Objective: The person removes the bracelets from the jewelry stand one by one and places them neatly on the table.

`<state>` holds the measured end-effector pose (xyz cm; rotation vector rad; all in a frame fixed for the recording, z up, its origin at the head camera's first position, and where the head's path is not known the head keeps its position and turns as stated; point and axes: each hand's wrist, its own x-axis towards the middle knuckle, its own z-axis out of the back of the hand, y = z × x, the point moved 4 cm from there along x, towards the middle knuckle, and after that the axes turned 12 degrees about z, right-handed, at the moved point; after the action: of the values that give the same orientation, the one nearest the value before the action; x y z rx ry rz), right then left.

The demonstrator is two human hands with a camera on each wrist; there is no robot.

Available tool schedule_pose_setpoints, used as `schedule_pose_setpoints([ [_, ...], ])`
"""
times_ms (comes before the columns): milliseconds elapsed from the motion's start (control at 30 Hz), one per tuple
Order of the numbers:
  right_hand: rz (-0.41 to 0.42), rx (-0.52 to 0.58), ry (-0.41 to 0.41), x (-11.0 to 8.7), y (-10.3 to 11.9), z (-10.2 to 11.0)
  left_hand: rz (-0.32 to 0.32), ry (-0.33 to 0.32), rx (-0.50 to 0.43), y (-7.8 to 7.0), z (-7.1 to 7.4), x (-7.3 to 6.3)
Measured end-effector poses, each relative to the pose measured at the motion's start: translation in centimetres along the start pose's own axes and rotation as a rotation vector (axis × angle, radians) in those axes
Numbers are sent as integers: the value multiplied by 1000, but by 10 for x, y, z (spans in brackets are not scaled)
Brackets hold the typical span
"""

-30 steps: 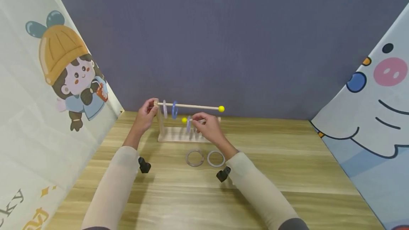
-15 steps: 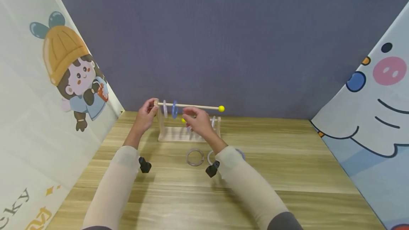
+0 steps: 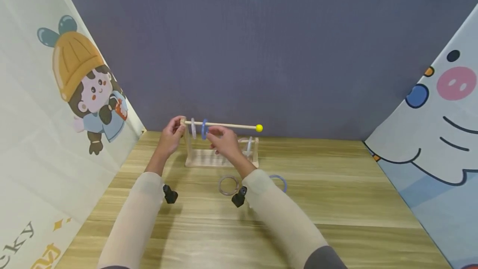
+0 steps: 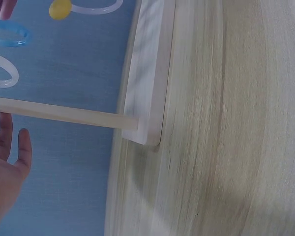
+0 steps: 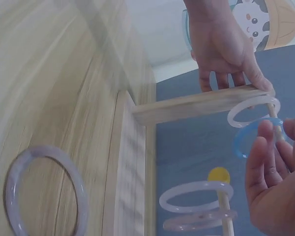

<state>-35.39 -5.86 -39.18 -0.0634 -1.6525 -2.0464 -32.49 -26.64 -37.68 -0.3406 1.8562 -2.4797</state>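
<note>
My left hand (image 3: 170, 135) grips the top of the left upright of a wooden bangle stand (image 3: 209, 159). Its thumb is in front, and the other fingers lie behind the post. On the upper rod (image 3: 235, 125), tipped by a yellow ball (image 3: 259, 128), hang a whitish bangle (image 3: 193, 128) and a blue bangle (image 3: 204, 129). The thumb and fingertips of my right hand (image 3: 225, 142) pinch the edge of the blue bangle. In the right wrist view, a pale bangle (image 5: 195, 189) and a mauve-grey bangle (image 5: 189, 223) hang on the lower rod, near its yellow ball (image 5: 219, 175).
On the wooden table (image 3: 336, 194) before the stand lie a greyish bangle (image 3: 228, 186) and a blue bangle (image 3: 284, 182), which my right sleeve partly covers. A dark wall (image 3: 298, 53) rises close behind the stand. Printed cloths flank both sides.
My right hand has left the lower rod and moved left and up to the blue bangle on the upper rod. My left hand has kept its grip on the upright.
</note>
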Motion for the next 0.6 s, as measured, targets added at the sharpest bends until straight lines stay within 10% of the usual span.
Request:
schedule_pose_setpoints([
  [600,-9,40,-20,7,-4,-19,-43,-39,10,28,0,19],
])
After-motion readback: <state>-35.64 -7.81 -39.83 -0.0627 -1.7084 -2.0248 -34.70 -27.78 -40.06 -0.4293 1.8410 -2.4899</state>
